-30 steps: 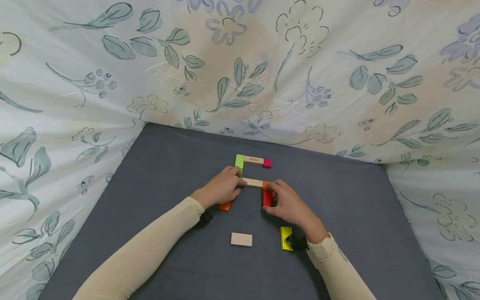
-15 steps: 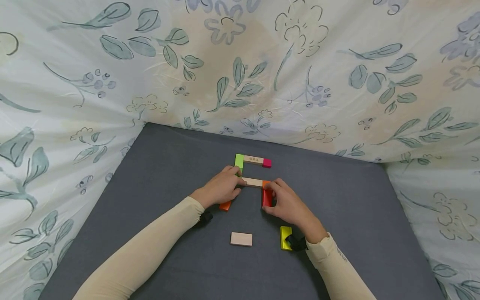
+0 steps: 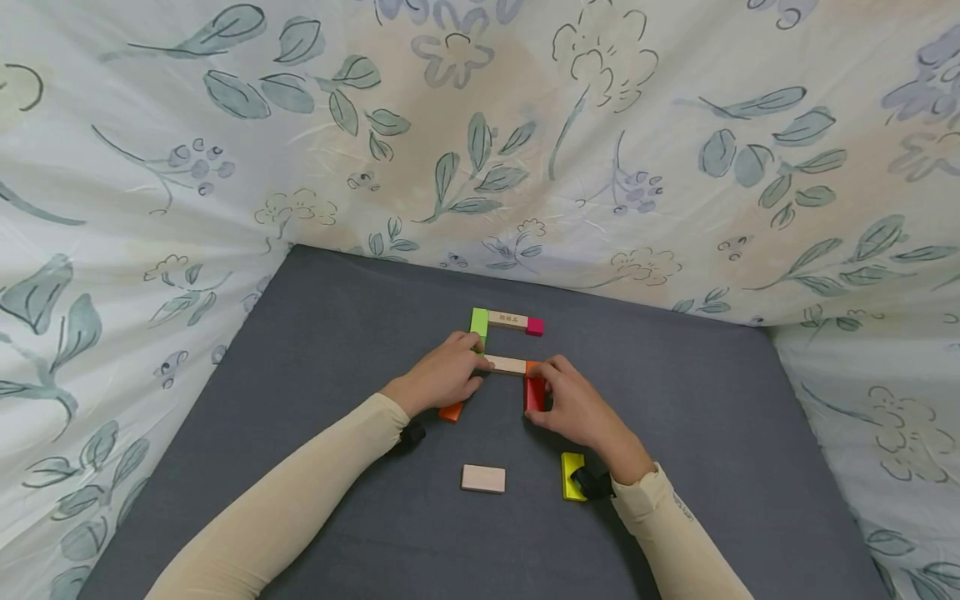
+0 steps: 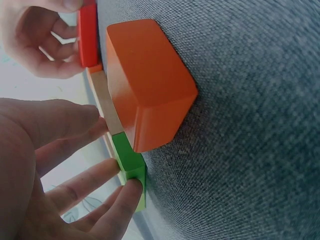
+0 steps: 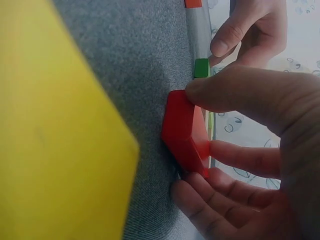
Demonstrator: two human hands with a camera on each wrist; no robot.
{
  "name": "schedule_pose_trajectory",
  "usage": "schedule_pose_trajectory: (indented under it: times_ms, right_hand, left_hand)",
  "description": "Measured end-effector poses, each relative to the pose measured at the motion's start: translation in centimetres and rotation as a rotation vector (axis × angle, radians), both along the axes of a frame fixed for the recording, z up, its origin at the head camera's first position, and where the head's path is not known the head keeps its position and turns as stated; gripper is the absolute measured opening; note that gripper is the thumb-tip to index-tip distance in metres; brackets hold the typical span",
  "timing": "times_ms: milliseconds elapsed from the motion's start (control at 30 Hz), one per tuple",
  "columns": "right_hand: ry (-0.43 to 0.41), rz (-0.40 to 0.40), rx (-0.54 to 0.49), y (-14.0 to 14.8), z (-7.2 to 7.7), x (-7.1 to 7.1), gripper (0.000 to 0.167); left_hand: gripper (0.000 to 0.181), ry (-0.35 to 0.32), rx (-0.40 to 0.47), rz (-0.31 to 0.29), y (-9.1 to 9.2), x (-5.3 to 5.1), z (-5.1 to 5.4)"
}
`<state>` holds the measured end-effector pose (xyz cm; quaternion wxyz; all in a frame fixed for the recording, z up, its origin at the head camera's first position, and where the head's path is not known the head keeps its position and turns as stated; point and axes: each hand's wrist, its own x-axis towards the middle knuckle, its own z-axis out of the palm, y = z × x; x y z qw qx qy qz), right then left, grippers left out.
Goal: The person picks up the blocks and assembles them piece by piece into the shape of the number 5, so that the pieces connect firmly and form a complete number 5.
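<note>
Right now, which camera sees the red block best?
The right wrist view: the red block is big and central there. The head view shows it small, in the right hand; left wrist shows it near the top edge, partly covered.

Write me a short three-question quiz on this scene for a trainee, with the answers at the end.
1. Multiple choice: which thing does the right hand grip?
A: a yellow rectangular block
B: a red rectangular block
C: a pale wooden rectangular block

2. True or false: in the head view, the small magenta block lies farther from the camera than the red block.

3. Fill in the blank: in the left wrist view, the large tapering-looking block nearest the camera is coloured ____.

Key: 1. B, the red block. 2. True. 3. Orange.
</note>
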<state>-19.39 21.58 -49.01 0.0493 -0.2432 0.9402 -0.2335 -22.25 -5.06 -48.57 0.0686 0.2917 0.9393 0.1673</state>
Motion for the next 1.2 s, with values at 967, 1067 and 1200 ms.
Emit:
schedule_pose_trajectory:
  times_ms: [967, 1067, 1200]
  right_hand:
    - [-0.092, -0.027, -0.048, 0.18, 0.05, -0.41, 0.07]
    - [-0.086, -0.03, -0.049, 0.15, -0.04, -0.37, 0.069]
    - [-0.085, -0.032, -0.049, 0.1, -0.13, -0.33, 0.069]
  left_hand:
    - [0.031, 0.003, -0.029, -0.004, 0.09, -0.1, 0.01]
    - [0.032, 0.0, -0.029, -0.002, 0.11, -0.07, 0.03]
    - [0.032, -0.003, -0.027, -0.001, 0.12, -0.03, 0.09]
